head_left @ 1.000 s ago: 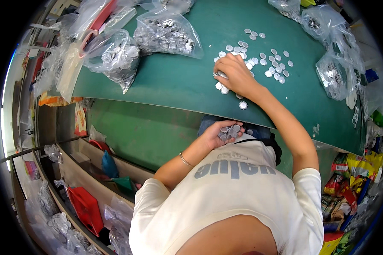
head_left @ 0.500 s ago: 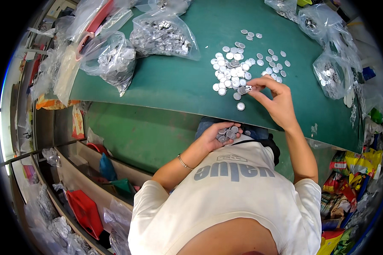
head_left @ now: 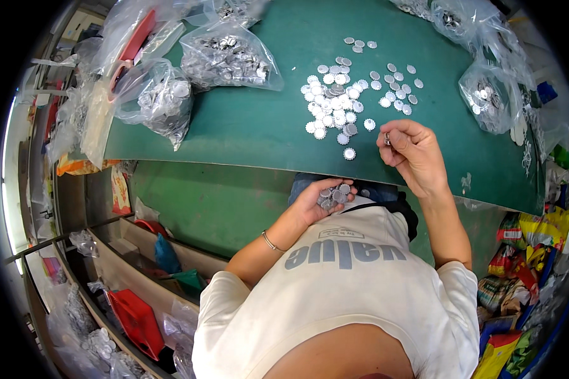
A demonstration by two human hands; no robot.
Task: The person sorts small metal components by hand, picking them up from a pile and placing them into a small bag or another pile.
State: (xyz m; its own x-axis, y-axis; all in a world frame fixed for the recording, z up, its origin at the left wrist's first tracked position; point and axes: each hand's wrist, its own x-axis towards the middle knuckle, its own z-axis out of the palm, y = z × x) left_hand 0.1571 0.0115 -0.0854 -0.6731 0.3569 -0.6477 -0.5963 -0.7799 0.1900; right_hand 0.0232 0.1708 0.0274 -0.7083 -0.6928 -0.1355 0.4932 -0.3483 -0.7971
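Note:
My left hand (head_left: 316, 201) is cupped at my lap, below the table's front edge, with several small scalloped metal discs (head_left: 334, 196) heaped in its palm. Over the table, my right hand (head_left: 416, 151) has thumb and fingers pinched around a small shiny metal piece (head_left: 387, 140); its exact shape is mostly hidden. To the left of that hand lies a spread-out pile of silver scalloped discs (head_left: 327, 104). One single disc (head_left: 369, 124) sits between the pile and my right fingers, and another disc (head_left: 349, 153) lies closer to the table edge.
Clear plastic bags of metal parts (head_left: 231, 60) stand at the table's back left, with pink-handled scissors (head_left: 118, 79) beside them. Another bag (head_left: 487, 101) lies at the right. Open drawers or bins (head_left: 164, 259) are at lower left; colourful packets (head_left: 518, 265) fill the lower right.
My right hand has drawn away from the pile, rightward and toward me, its fingers now curled around the small piece. My left hand stays at my lap with its discs. The view has shifted slightly.

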